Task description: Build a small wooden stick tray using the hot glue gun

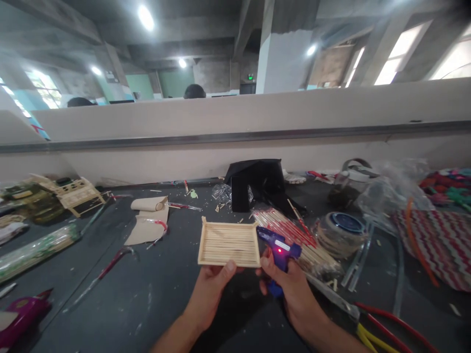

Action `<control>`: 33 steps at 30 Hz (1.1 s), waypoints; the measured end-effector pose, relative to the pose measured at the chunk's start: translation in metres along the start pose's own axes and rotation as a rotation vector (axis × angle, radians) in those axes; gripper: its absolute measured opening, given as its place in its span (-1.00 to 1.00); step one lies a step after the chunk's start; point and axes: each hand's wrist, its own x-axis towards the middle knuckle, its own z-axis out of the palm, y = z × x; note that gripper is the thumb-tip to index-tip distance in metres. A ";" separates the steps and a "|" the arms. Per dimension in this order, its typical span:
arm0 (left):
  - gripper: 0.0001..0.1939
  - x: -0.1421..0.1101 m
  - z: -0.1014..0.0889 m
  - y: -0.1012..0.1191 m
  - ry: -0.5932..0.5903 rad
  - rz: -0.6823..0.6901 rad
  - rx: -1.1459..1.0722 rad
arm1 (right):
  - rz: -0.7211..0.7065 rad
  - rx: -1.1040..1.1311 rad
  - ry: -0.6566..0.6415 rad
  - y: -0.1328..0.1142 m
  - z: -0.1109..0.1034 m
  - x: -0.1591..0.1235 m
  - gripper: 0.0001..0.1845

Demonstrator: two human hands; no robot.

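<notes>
My left hand [210,289] grips the near edge of a small tray made of wooden sticks [228,242], holding it flat above the dark table [121,304]. My right hand [290,289] is wrapped round the handle of a blue glue gun [278,249] with a red light lit. Its nozzle points at the tray's right rim. Just behind the gun lies a bundle of thin wooden sticks with red tips [294,233].
A black object [257,184] stands at the back by a low wall. A roll of tape [340,230], plastic bags [386,189] and red-white fabric [437,242] lie right. Rolled paper [149,218], a wooden model [79,195] and wrapped sticks [35,252] lie left. Red and yellow cables [375,333] run near right.
</notes>
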 end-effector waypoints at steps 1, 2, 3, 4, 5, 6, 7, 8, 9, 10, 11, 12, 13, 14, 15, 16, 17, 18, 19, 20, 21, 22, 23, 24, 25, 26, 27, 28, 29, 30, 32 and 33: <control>-0.55 0.000 -0.001 0.000 -0.024 -0.010 0.010 | -0.008 0.008 0.015 -0.001 0.000 0.001 -0.65; -0.56 0.000 -0.002 0.001 -0.045 -0.011 0.008 | -0.019 0.013 0.031 -0.002 0.000 0.002 -0.65; -0.56 0.001 -0.003 0.004 -0.058 -0.004 -0.005 | -0.031 0.016 0.044 -0.003 -0.001 0.003 -0.64; -0.56 0.002 -0.005 0.007 -0.065 0.006 -0.026 | -0.038 0.016 0.054 -0.004 -0.002 0.004 -0.64; -0.55 0.003 -0.007 0.012 -0.064 0.015 -0.045 | -0.041 0.012 0.061 -0.004 -0.002 0.006 -0.63; -0.55 0.005 -0.009 0.016 -0.056 0.024 -0.060 | -0.039 0.007 0.063 -0.004 -0.003 0.007 -0.63; -0.53 0.006 -0.010 0.021 -0.043 0.025 -0.064 | -0.036 0.003 0.058 -0.004 -0.004 0.008 -0.64; -0.51 0.008 -0.012 0.025 -0.012 0.026 -0.052 | -0.033 0.002 0.050 -0.003 -0.004 0.008 -0.64; -0.49 0.009 -0.013 0.028 0.029 0.029 -0.034 | -0.031 0.004 0.040 -0.002 -0.004 0.008 -0.64; -0.48 0.010 -0.014 0.030 0.076 0.032 -0.015 | -0.031 0.006 0.033 -0.001 -0.004 0.008 -0.63; -0.46 0.010 -0.015 0.031 0.123 0.033 0.010 | -0.032 0.007 0.029 0.000 -0.004 0.008 -0.63; -0.44 0.010 -0.015 0.031 0.164 0.035 0.038 | -0.033 0.005 0.028 0.001 -0.004 0.008 -0.62; -0.43 0.010 -0.015 0.029 0.196 0.036 0.065 | -0.034 0.003 0.027 0.002 -0.004 0.008 -0.62; -0.41 0.010 -0.015 0.028 0.215 0.039 0.090 | -0.038 0.002 0.027 0.003 -0.004 0.007 -0.62; -0.40 0.010 -0.015 0.026 0.225 0.047 0.110 | -0.048 0.006 0.028 0.004 -0.004 0.007 -0.62; -0.39 0.011 -0.015 0.024 0.225 0.060 0.124 | -0.061 0.011 0.029 0.004 -0.004 0.007 -0.62; -0.41 0.011 -0.015 0.022 0.216 0.074 0.135 | -0.075 0.012 0.032 0.004 -0.004 0.008 -0.62; -0.44 0.011 -0.015 0.022 0.198 0.081 0.148 | -0.086 0.007 0.037 0.004 -0.004 0.008 -0.62; -0.48 0.012 -0.015 0.022 0.178 0.078 0.166 | -0.092 -0.004 0.044 0.004 -0.004 0.008 -0.61; -0.54 0.011 -0.016 0.024 0.158 0.062 0.186 | -0.093 -0.018 0.051 0.004 -0.004 0.008 -0.60; -0.60 0.011 -0.017 0.026 0.146 0.036 0.205 | -0.088 -0.034 0.055 0.004 -0.005 0.009 -0.60; -0.65 0.009 -0.018 0.029 0.138 0.001 0.220 | -0.081 -0.050 0.064 0.003 -0.005 0.009 -0.60; -0.69 0.006 -0.020 0.033 0.138 -0.035 0.230 | -0.071 -0.066 0.077 0.002 -0.006 0.009 -0.61; -0.70 0.001 -0.022 0.036 0.141 -0.068 0.237 | -0.058 -0.078 0.092 0.002 -0.006 0.009 -0.61; -0.69 -0.005 -0.024 0.039 0.140 -0.096 0.245 | -0.046 -0.090 0.107 0.001 -0.007 0.009 -0.60; -0.68 -0.013 -0.026 0.042 0.131 -0.115 0.258 | -0.037 -0.102 0.119 0.000 -0.007 0.009 -0.60; -0.66 -0.022 -0.028 0.043 0.126 -0.133 0.278 | -0.033 -0.115 0.126 -0.001 -0.007 0.009 -0.59; -0.64 -0.032 -0.030 0.043 0.119 -0.151 0.300 | -0.034 -0.128 0.123 -0.002 -0.007 0.009 -0.58; -0.62 -0.042 -0.032 0.042 0.119 -0.161 0.325 | -0.037 -0.141 0.114 -0.002 -0.008 0.009 -0.58; -0.59 -0.051 -0.033 0.040 0.135 -0.173 0.352 | -0.042 -0.159 0.104 -0.001 -0.008 0.009 -0.57; -0.49 -0.067 -0.035 0.034 0.182 -0.192 0.408 | -0.057 -0.204 0.079 0.000 -0.009 0.009 -0.57; -0.42 -0.073 -0.036 0.030 0.210 -0.194 0.442 | -0.069 -0.231 0.065 0.001 -0.010 0.009 -0.57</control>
